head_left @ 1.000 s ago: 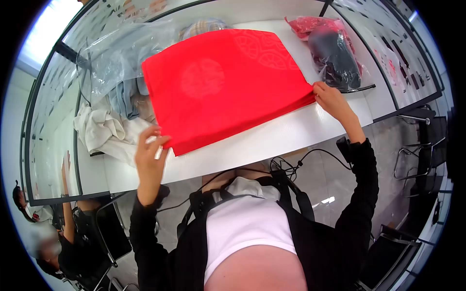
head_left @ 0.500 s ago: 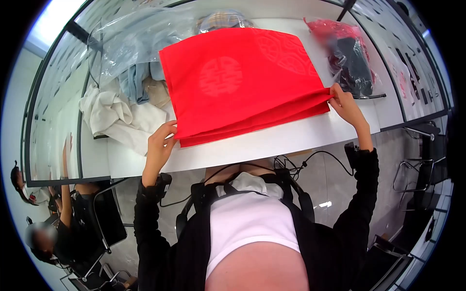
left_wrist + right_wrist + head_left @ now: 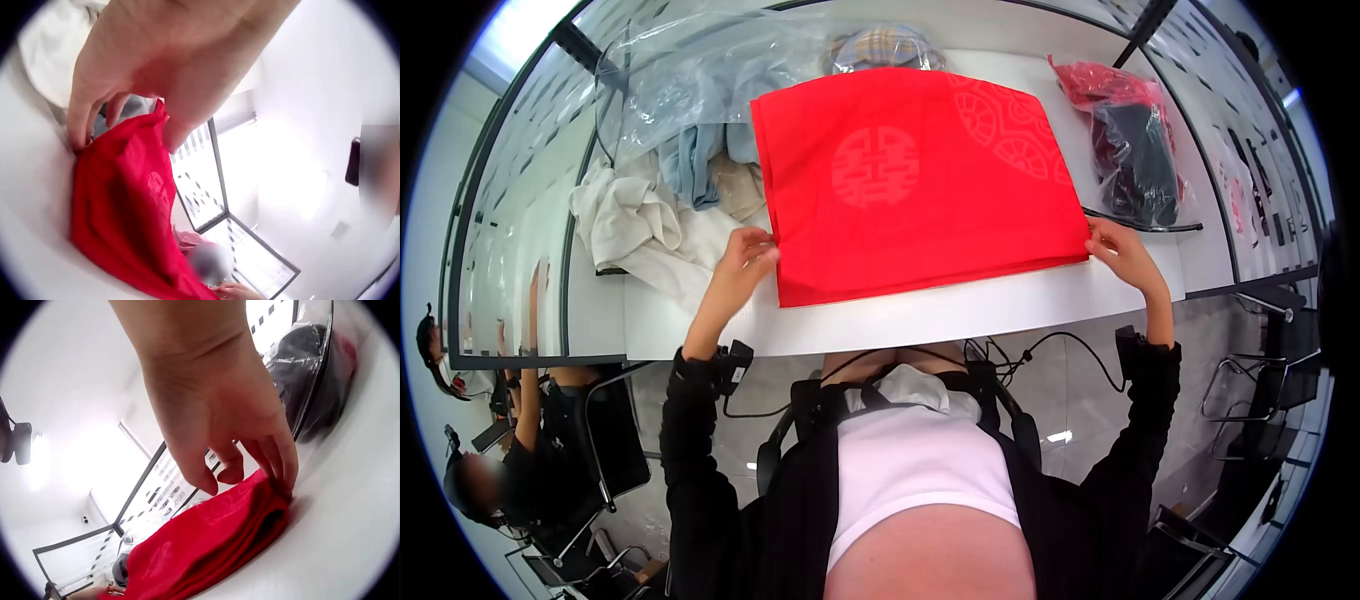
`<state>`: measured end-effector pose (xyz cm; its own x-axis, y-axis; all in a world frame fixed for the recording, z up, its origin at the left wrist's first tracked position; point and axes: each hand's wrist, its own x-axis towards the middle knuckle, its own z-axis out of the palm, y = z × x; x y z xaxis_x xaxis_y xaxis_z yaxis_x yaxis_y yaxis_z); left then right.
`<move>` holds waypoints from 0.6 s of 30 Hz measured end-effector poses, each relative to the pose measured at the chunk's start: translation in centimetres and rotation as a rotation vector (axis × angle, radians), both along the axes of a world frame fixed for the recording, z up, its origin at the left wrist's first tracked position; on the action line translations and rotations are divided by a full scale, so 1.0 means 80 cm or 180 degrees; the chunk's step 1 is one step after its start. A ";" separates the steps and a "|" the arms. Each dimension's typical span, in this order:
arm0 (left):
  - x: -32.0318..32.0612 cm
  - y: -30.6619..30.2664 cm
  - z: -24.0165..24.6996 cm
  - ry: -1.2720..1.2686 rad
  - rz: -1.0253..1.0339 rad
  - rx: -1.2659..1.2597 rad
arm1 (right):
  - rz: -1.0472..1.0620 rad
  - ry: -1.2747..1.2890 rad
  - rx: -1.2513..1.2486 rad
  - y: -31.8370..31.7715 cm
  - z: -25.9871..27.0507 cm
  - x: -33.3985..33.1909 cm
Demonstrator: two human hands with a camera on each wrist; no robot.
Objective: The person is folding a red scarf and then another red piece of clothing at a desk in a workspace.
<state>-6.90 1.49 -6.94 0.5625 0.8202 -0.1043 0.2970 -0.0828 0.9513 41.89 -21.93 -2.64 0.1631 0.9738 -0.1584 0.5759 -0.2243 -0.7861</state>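
A red cloth (image 3: 960, 200), folded in layers, lies flat with a round emblem and a curved pattern on top. At its left edge is the left hand (image 3: 735, 280); in the left wrist view the fingers (image 3: 80, 128) touch the cloth (image 3: 125, 206) low on one side, the thumb apart on the other. By its right edge, the right hand (image 3: 1135, 265) has its fingers bent down; in the right wrist view their tips (image 3: 284, 487) touch the end of the layered cloth (image 3: 206, 544), and the thumb stands away from them. Neither hand visibly pinches the cloth.
White cloth (image 3: 625, 225) and blue garments (image 3: 690, 165) under clear plastic (image 3: 730, 70) lie on the left. A bagged plaid item (image 3: 885, 48) sits behind. Dark and red bagged items (image 3: 1135, 150) are at the right of the white table (image 3: 960, 310). Another person (image 3: 540, 450) sits at left.
The cloth's near edge, its layers lifted and parted half a second ago, now lies down evenly. Both hands have lowered beside it and their grip has loosened. The head view has shifted.
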 end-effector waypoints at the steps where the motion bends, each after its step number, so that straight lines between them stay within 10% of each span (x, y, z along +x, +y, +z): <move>1: 0.007 0.010 0.002 -0.0066 0.0096 -0.0150 | -0.0169 0.0155 -0.0003 0.007 -0.004 0.002; 18: 0.060 0.029 0.029 -0.0762 0.0024 -0.1786 | -0.1490 0.2012 -0.0307 0.066 -0.020 -0.024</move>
<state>-2.06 3.83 -4.61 0.6181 0.6808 -0.3930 0.0681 0.4517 0.8896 39.95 -16.68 -4.21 0.4034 0.8035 -0.4379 -0.1444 -0.4167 -0.8975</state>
